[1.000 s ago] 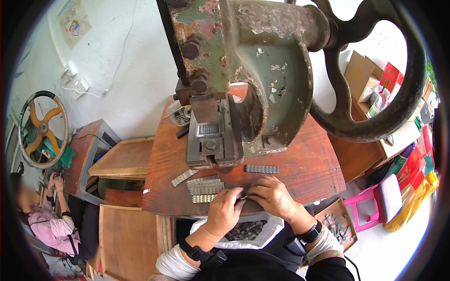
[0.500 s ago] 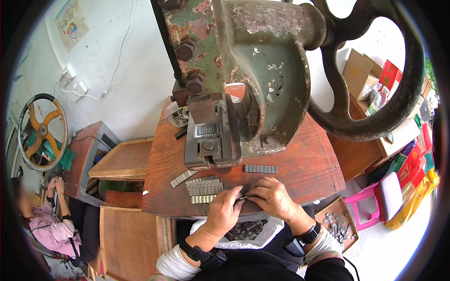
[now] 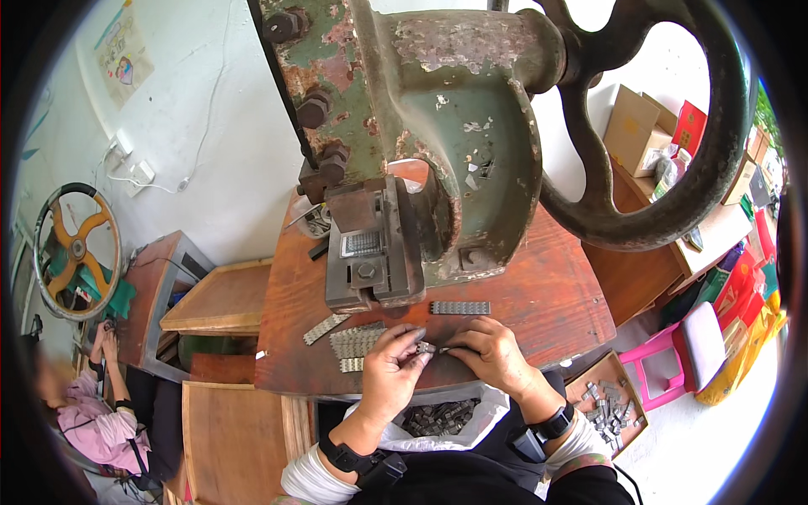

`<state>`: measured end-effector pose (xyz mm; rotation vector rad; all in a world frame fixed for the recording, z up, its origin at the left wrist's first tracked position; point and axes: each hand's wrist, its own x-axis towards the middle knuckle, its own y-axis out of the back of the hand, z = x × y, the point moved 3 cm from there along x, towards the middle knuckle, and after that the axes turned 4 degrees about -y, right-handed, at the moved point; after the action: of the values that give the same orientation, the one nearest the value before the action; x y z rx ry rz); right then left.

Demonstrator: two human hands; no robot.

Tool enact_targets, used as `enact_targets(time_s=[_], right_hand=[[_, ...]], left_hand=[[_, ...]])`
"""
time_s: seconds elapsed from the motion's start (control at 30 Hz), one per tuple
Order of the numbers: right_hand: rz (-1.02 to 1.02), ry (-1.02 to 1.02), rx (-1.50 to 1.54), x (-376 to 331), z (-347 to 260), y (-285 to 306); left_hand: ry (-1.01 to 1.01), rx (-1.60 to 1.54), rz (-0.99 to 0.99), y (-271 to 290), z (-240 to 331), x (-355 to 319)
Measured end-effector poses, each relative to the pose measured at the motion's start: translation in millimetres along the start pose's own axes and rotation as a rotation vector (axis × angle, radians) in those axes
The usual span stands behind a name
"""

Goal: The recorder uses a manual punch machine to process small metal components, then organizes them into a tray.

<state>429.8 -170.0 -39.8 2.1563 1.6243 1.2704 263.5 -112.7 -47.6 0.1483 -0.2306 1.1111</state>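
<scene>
Farther apart than half a second ago, the fingertips are now parted enough for a small grey metal piece (image 3: pixel 427 347) to be seen between the hands, and the whole view has been shifted, so that the press stands farther left. Below the centre of the frame, the piece is pinched between thumb and forefinger of the left hand (image 3: pixel 390 370); its long axis appears to run left to right, one end pointed toward the right hand (image 3: pixel 497 358). There, thumb and forefinger are drawn together just beside that end; whether anything is gripped cannot be told.

Both hands are held near the front edge of a red-brown wooden tabletop (image 3: pixel 551 307), with bare wood to the right. Above them lies a dark grey studded metal strip (image 3: pixel 460 308); at left, silvery studded strips (image 3: pixel 355 340) are partly covered by the left hand. Below, a white plastic bag (image 3: pixel 490 425) is filled with dark metal pieces (image 3: pixel 433 418).
</scene>
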Motion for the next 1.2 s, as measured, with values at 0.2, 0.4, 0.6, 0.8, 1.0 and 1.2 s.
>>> enact_targets(time_s=[0.2,0.4,0.6,0.8,1.0,1.2], right_hand=[[-0.011,-0.058,0.048,0,4,0],[-0.021,-0.001,-0.035,2,-2,0],[-0.065,0.053,-0.109,4,-11,-3],[-0.022,0.102,-0.173,5,-14,1],[-0.087,0.062,-0.165,5,-14,-4],[-0.022,0.078,-0.038,2,-10,-7]], left_hand=[[-0.123,0.289,-0.084,-3,2,1],[-0.493,0.553,0.010,-8,10,-2],[-0.396,0.574,0.018,-12,3,-7],[-0.457,0.669,0.010,-11,0,-9],[-0.410,0.566,0.016,-9,1,-5],[-0.446,0.613,-0.029,-15,3,-4]])
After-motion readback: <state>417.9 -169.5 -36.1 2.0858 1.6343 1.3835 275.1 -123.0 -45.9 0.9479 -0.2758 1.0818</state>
